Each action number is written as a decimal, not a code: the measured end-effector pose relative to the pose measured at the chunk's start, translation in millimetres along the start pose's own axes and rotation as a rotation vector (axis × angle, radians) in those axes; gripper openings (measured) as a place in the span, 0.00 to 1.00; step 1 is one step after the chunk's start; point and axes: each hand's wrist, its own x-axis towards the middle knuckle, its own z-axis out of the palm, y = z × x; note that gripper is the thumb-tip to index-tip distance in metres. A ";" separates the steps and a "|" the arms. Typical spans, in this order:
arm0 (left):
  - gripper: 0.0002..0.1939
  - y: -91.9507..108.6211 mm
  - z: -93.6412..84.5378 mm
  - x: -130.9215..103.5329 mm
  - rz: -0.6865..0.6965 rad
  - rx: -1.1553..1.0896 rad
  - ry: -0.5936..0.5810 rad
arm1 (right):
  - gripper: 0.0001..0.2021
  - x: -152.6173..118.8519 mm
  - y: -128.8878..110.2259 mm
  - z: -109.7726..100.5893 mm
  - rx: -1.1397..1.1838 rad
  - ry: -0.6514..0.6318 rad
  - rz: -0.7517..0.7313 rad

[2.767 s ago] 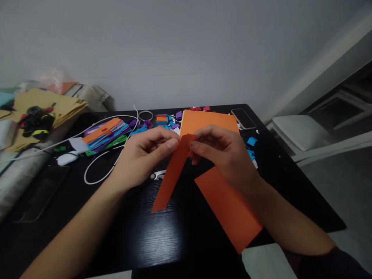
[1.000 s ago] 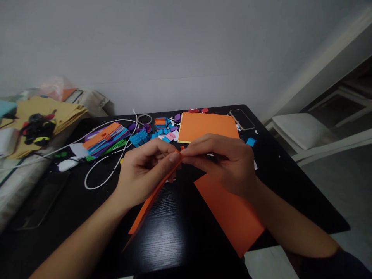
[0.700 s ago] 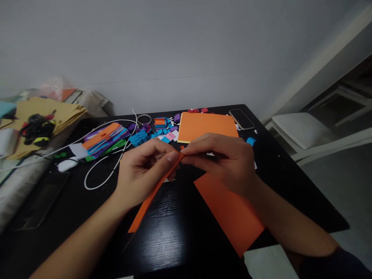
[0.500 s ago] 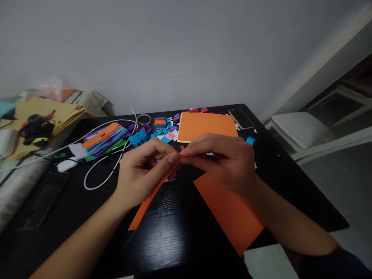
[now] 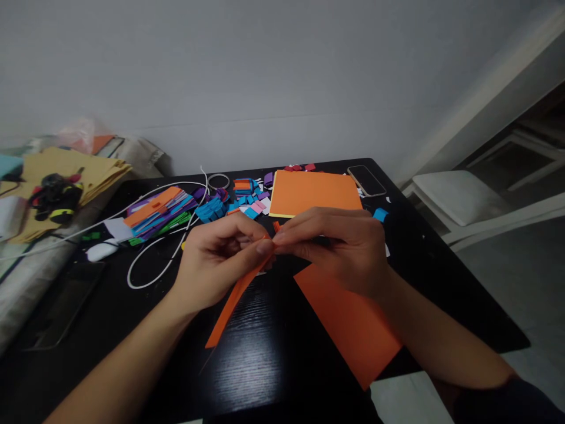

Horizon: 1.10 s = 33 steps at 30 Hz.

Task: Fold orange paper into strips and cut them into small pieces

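Head view: 2 bare hands meet over a black wood-grained table [image 5: 445, 288]. The left hand [image 5: 220, 265] pinches a narrow, folded orange paper strip [image 5: 227, 315] between thumb and fingers, near its upper end. The right hand [image 5: 342, 247] has its thumb and index fingertips pressed together on that same end, touching the left thumb. The strip slants down toward the near side of the table (its free end shows 1 thin, dark edge beside the orange face). Below the right hand lies 1 flat rectangular orange paper sheet [image 5: 346, 324], partly covered by the forearm. Beyond the hands rests a stack of orange paper with a yellow edge [image 5: 315, 191], with a dark-screened smartphone [image 5: 366, 180] near its right corner. To the left, a white looped cable [image 5: 129, 274] lies around part of a multicoloured bundle of paper strips [image 5: 161, 206].
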 end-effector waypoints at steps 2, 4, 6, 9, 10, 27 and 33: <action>0.06 -1.0 -0.5 0.1 0.006 0.001 0.002 | 0.08 0.1 0.2 0.0 0.001 -0.010 0.024; 0.05 -2.2 -0.6 0.2 0.012 0.018 0.026 | 0.07 0.2 0.4 0.3 0.015 -0.013 0.086; 0.05 -3.1 -0.5 0.3 0.023 0.049 0.059 | 0.07 0.4 0.3 1.1 0.070 -0.009 0.176; 0.05 -3.5 0.1 0.3 0.048 0.096 0.087 | 0.06 0.9 -1.6 2.5 0.195 -0.033 0.318; 0.06 -3.4 0.4 0.1 0.056 0.106 0.087 | 0.05 1.1 -2.6 2.9 0.233 -0.044 0.358; 0.07 -1.0 0.0 -0.3 0.154 0.269 0.113 | 0.04 -0.5 -5.7 7.3 0.353 -0.050 0.455; 0.07 2.2 2.7 2.4 -0.071 0.092 0.091 | 0.04 0.8 -0.2 5.5 0.312 0.026 0.454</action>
